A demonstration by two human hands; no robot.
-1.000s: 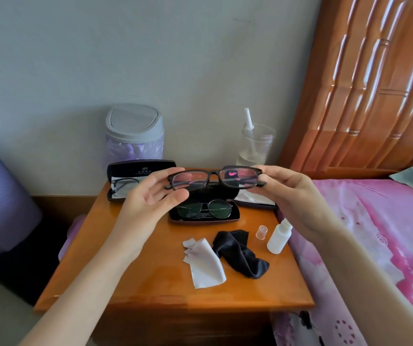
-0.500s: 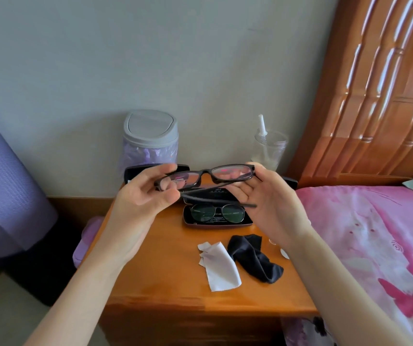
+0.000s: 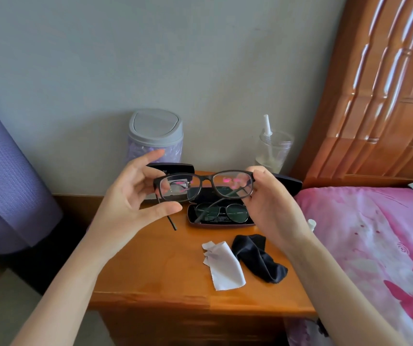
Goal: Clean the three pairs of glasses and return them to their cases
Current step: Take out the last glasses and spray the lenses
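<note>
Dark-framed glasses [image 3: 204, 184] hang above the back of the wooden nightstand [image 3: 155, 270], both temples swung out. My right hand [image 3: 270, 208] pinches the frame's right end. My left hand [image 3: 130, 201] is spread at the left end, fingers behind the lens, thumb below the frame and apart from it. A second pair [image 3: 221, 212] lies in an open brown case [image 3: 192, 221] just beneath. An open black case [image 3: 178, 167] shows behind my left hand, another [image 3: 287, 182] behind my right. A white cloth [image 3: 225, 267] and a black cloth [image 3: 259, 258] lie in front.
A grey-lidded bin [image 3: 155, 136] and a clear cup with a straw [image 3: 274, 151] stand by the wall. A small white bottle [image 3: 311, 224] peeks out past my right wrist. A pink bed [image 3: 375, 245] borders the right, a purple roll [image 3: 5, 183] the left.
The left temple has swung open and now hangs down. My left hand has loosened from its pinch and spread its fingers. My right hand has kept its pinch on the right end.
</note>
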